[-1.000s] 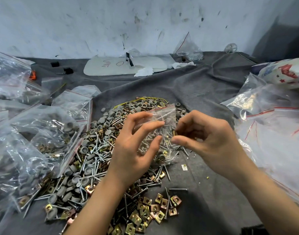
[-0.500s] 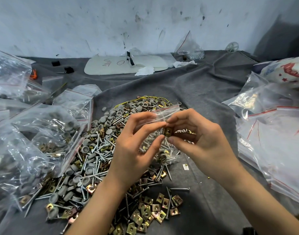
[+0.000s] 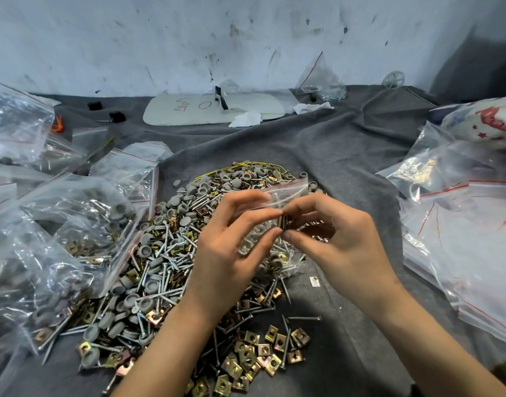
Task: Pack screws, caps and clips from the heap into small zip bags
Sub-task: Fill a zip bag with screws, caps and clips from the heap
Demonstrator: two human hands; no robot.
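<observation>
Zip bags of clear plastic (image 3: 74, 224), already stuffed, lie against the left side of the heap of silver screws, grey plastic caps and brass-coloured square clips (image 3: 166, 253) on the grey-cloth worktop (image 3: 346, 156). Above the heap's right half my left hand (image 3: 226, 253) is raised. Its fingers (image 3: 246, 222) are curled round the small clear zip bag with the red strip (image 3: 289, 188). That bag slants from its bottom, low and nearer me, up to its mouth, farther off and to the right; screws show inside it.

Touching those fingertips from the right is one brass-coloured metal clip (image 3: 283, 223). It stands on edge, pinched between the thumb and forefinger of my right hand (image 3: 343, 242), with the other fingers curled loosely behind. The clip sits just below the red strip, so I judge the mouth lies up and away from it. Whether it is already inside the lip I cannot tell.

My right hand is the nearer one and should carry the clip in while the left spreads the opening. Right of the heap, well apart, lie empty clear bags (image 3: 461, 239).
</observation>
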